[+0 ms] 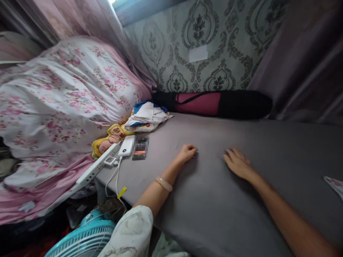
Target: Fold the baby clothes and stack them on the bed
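Observation:
My left hand is closed, its fingers curled in at the surface of a grey sheet. Whether it pinches the cloth or anything small, I cannot make out. A pale bangle circles the left forearm. To the right, my right hand lies flat on the same sheet with its fingers apart, slightly blurred and holding nothing. A gap of bare sheet separates the two hands. Left of my left hand lies a dark blurred-out object, possibly a phone, beside a white power bank.
A white power strip with cables lies at the left edge, near a yellow cartoon cushion. Folded clothes and a long black-and-maroon bag sit at the back. A blue fan stands below left. Floral bedding is piled left.

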`<state>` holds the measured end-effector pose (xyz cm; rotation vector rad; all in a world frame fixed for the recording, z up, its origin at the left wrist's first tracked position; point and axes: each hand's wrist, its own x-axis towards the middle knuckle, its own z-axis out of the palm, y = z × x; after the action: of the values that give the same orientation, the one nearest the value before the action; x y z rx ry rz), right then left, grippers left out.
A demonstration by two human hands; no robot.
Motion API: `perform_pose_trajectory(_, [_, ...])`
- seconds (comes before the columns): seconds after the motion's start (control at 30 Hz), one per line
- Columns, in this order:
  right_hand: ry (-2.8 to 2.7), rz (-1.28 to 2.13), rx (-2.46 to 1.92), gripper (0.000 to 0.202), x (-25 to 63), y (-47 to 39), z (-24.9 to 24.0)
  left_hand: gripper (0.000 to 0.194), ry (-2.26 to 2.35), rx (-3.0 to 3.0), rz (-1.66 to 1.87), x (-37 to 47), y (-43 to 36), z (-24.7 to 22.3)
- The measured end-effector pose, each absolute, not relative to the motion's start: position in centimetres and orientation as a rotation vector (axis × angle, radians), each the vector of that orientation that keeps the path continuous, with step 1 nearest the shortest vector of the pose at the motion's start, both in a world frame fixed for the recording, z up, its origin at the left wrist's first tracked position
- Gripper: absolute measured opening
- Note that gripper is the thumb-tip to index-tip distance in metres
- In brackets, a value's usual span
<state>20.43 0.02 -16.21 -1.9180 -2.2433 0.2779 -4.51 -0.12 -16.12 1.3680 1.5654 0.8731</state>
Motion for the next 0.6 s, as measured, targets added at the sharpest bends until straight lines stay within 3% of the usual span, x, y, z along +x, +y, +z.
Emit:
perform_pose_trajectory(0.17, [-2.453, 0.353, -1.706, 0.063, 13.0, 0.0, -16.7, 0.017, 1.794, 1.329, 1.041, -11.2, 1.2, -12.8])
perform_pose_trajectory(0.4, [-2.393, 0.193, -1.699, 0.06, 11.1, -0.6, -17.4, 0.029, 2.353, 1.296, 1.269, -25.5, 4.6, -5.8])
perform_pose_trajectory(0.6, [-2.392, 0.078, -1.613, 0.056, 11.1, -1.2, -18.0, 0.037, 2.888, 1.151, 1.017, -33.1, 5.0, -3.9])
